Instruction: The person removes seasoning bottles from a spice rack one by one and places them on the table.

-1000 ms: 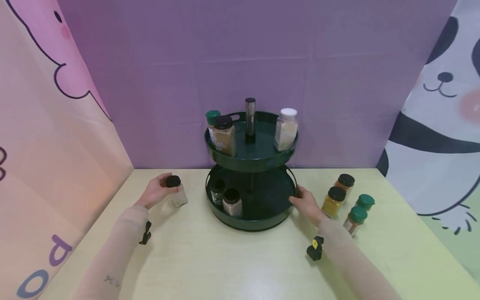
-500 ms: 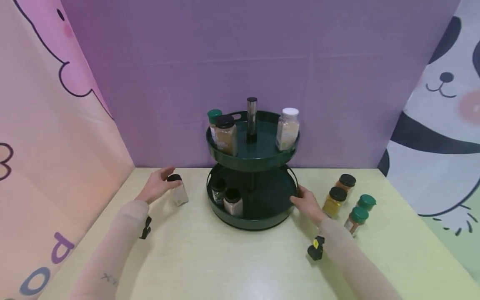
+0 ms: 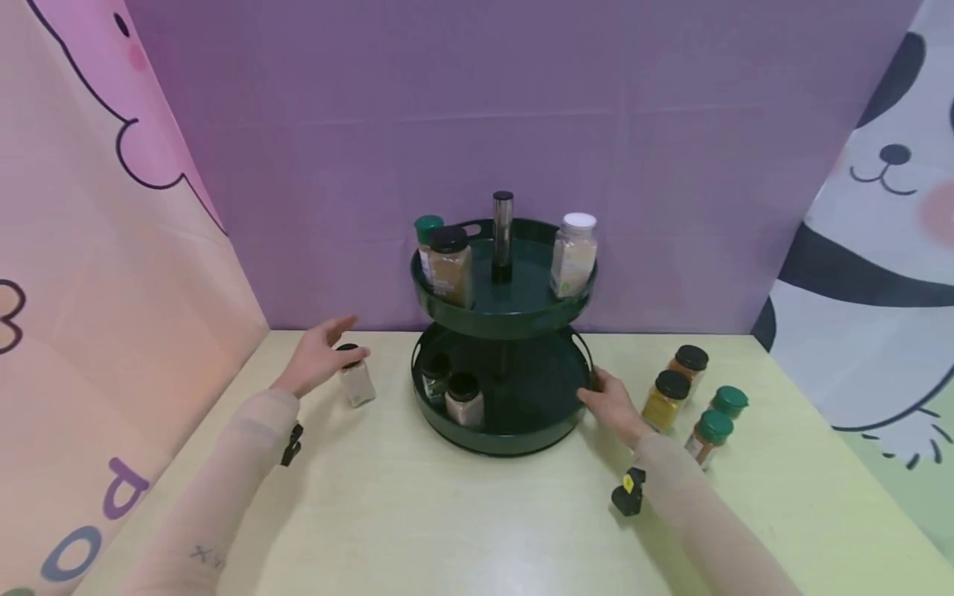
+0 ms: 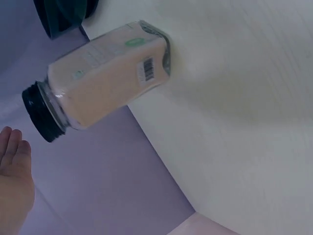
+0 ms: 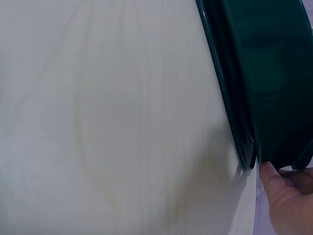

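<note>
A small glass jar [image 3: 357, 383] with a black lid and pale powder stands on the table left of a dark green two-tier rack [image 3: 503, 310]. My left hand [image 3: 322, 358] hovers just beside its lid with the fingers spread, holding nothing. In the left wrist view the jar [image 4: 105, 78] stands free of my fingertips [image 4: 13, 156]. My right hand [image 3: 607, 400] is at the right rim of the rack's lower tray [image 3: 514, 439]. The right wrist view shows its thumb and fingers [image 5: 283, 196] pinching that rim [image 5: 234, 107].
The upper tier carries a green-lidded jar [image 3: 426, 236], a brown jar [image 3: 450, 266] and a white-lidded jar [image 3: 574, 255]. Two black-lidded jars [image 3: 452, 391] sit in the lower tray. Several more jars [image 3: 689, 396] stand on the table at right. Cloth walls close in the back and both sides.
My left hand has let go of the pale jar's lid and opened, lifting slightly up and back. The jar stays standing. The right hand has not moved.
</note>
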### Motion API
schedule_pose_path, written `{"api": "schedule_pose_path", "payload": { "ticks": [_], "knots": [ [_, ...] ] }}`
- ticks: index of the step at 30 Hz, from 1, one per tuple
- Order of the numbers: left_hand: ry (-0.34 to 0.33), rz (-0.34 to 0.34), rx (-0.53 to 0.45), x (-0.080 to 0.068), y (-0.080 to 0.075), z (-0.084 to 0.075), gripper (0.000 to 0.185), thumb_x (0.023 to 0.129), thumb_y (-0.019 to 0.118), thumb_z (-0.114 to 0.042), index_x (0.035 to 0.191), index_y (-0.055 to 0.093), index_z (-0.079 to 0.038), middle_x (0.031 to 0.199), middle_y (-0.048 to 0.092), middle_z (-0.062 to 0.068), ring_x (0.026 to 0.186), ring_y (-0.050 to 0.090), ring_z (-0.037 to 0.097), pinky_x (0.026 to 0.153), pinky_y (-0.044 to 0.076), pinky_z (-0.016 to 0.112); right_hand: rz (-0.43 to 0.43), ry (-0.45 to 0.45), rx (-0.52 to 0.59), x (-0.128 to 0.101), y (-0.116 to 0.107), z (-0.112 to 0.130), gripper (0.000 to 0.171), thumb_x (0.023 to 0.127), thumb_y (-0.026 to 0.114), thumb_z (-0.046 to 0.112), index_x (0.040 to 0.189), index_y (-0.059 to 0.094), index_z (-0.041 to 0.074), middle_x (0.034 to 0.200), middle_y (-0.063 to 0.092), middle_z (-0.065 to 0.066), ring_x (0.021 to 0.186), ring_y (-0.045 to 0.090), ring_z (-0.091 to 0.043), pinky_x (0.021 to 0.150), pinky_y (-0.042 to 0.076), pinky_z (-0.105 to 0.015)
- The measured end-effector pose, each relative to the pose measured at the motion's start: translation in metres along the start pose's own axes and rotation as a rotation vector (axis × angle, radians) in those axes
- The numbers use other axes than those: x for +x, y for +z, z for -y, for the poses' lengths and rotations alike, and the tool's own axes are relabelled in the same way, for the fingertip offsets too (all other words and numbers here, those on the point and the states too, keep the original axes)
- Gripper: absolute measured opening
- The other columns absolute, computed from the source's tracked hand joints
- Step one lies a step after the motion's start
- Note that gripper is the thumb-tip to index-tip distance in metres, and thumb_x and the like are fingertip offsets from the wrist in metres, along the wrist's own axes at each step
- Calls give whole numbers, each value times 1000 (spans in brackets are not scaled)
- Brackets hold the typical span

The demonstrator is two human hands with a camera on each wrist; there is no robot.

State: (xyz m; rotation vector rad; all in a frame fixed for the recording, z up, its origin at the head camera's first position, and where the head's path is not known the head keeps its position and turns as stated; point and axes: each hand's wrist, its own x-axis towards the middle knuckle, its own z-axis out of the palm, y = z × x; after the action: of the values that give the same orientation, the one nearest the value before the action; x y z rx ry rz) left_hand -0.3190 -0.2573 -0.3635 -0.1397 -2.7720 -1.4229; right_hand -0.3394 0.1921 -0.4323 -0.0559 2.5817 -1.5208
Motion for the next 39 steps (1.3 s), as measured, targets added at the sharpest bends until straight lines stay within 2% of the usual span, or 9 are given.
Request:
{"api": "schedule_pose_path", "payload": {
  "ticks": [6,12,16,22,30,34,39],
  "knots": [
    [27,34,2,1,7,-11,79,81,66,-39,144,27,-11,149,30,10,137,23,34,109,28,49,-3,-1,-1,0,0,-1,62,91,45,10,142,16,-9,142,29,-32,131,30,-41,108,29,-48],
    [43,79,38,1,18,-17,80,81,67,-40,144,27,-10,148,31,11,135,26,35,109,26,50,-6,2,2,0,2,-2,62,90,46,9,142,17,-9,140,31,-32,130,32,-41,107,30,-48],
    [48,103,40,-1,25,-17,81,80,67,-40,144,27,-11,148,31,11,135,26,36,109,25,50,-8,-5,0,0,2,-1,62,90,46,9,142,17,-9,140,31,-32,130,33,-41,107,30,-48],
    [97,135,30,-3,34,-17,77,81,68,-32,142,30,-5,146,34,14,135,28,33,112,24,45,1,6,10,0,0,-1,61,91,44,9,142,16,-8,141,30,-31,131,32,-40,108,29,-48],
    [99,171,75,-3,47,-14,73,79,70,-28,140,35,-7,143,38,13,133,33,33,110,28,44,-1,-5,16,0,1,0,60,91,44,9,142,17,-9,140,32,-32,129,34,-40,107,31,-48],
    [125,181,75,0,55,-11,69,80,69,-18,139,36,-5,142,40,14,131,35,32,110,28,44,-1,-4,22,0,1,0,61,91,45,8,142,16,-9,140,31,-32,130,33,-40,107,30,-48],
    [116,202,56,0,62,-11,71,80,70,-18,139,34,-4,143,38,15,132,33,34,110,29,44,-1,-6,21,-2,1,1,61,91,44,8,142,16,-9,141,30,-32,131,31,-40,108,30,-48]
  ]
}}
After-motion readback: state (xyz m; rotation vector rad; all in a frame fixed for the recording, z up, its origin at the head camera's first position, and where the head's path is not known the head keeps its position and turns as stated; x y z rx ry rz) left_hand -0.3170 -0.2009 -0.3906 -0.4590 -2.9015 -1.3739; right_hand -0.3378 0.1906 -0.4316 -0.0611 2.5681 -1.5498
